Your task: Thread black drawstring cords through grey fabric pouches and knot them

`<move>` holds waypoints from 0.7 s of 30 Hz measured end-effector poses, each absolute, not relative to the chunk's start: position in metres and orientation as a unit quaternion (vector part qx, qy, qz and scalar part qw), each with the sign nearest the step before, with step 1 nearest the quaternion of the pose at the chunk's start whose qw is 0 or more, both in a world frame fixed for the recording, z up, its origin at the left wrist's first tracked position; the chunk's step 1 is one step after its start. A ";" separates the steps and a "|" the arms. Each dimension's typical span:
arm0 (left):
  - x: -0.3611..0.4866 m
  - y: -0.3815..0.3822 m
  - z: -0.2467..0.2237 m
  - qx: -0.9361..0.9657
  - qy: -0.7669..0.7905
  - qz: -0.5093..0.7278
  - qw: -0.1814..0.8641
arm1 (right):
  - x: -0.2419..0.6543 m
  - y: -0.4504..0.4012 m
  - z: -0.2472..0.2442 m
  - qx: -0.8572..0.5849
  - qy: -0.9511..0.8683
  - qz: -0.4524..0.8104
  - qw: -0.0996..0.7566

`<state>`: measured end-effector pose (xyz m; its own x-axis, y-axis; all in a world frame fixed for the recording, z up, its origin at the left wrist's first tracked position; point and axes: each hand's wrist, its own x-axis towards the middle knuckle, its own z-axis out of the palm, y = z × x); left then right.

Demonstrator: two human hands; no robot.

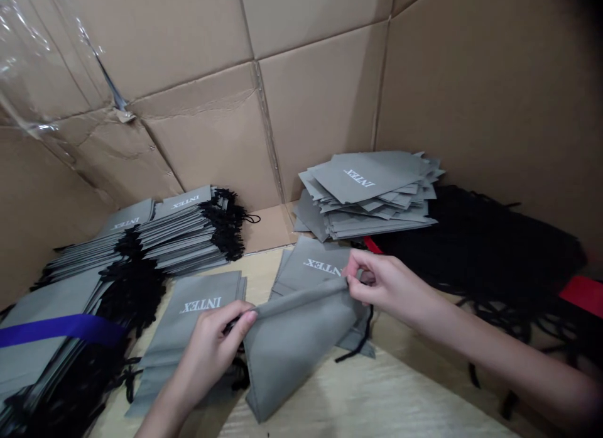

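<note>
My left hand (211, 350) and my right hand (384, 284) pinch opposite ends of the top edge of a grey fabric drawstring pouch (294, 350), which hangs folded between them. A black drawstring cord (358, 344) trails below my right hand. Under my left hand lies a flat grey pouch printed INTEX (198, 318). Another printed pouch (313, 265) lies just left of my right fingers, partly under the held pouch.
Stacked grey pouches with black cords (174, 230) fill the left, bound by a purple strap (61, 331). A loose grey pile (362, 193) and a black heap (471, 237) sit behind. Cardboard walls (202, 111) enclose the back of the wooden table (358, 400).
</note>
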<state>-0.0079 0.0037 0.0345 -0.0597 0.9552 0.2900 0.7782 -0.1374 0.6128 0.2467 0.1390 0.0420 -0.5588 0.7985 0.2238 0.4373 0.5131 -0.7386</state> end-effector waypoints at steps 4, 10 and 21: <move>-0.010 0.006 0.036 0.630 0.645 0.387 0.194 | 0.249 0.147 0.032 -0.358 -0.819 0.355 0.272; -0.028 0.009 0.037 0.508 0.641 0.496 0.291 | 0.253 0.167 0.018 -0.366 -0.765 0.444 0.289; -0.030 0.016 0.028 0.363 0.508 0.643 0.443 | 0.239 0.166 0.010 -0.366 -0.672 0.585 0.269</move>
